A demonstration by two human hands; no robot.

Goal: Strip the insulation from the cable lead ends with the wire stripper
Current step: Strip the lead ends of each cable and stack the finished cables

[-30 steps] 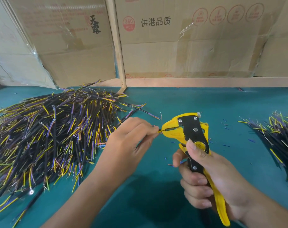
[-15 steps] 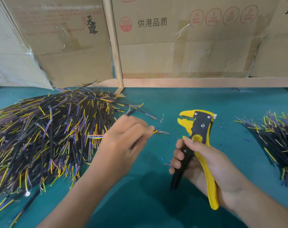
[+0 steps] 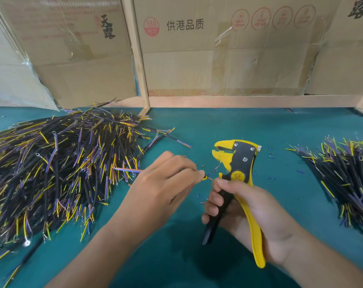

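My right hand (image 3: 245, 206) grips the handles of a yellow and black wire stripper (image 3: 236, 161). Its jaws stand apart and point up and left, with nothing between them. My left hand (image 3: 164, 183) pinches one cable; its yellow lead end (image 3: 205, 177) pokes out past my fingertips with a short bare copper tip. The cable's other end (image 3: 124, 169) sticks out behind my hand toward the left pile. The lead tip lies just left of my right thumb, below the jaws and apart from them.
A big heap of black cables with yellow and purple leads (image 3: 51, 173) covers the left of the green table (image 3: 197, 125). A smaller heap (image 3: 346, 179) lies at the right. Small insulation scraps (image 3: 267, 154) dot the middle. Cardboard boxes (image 3: 218, 59) and a wooden frame close off the back.
The stripper's jaws have come off the lead and opened, and the tool has tilted upright. My left hand has drawn the cable back and down; its yellow lead now shows a bare tip.
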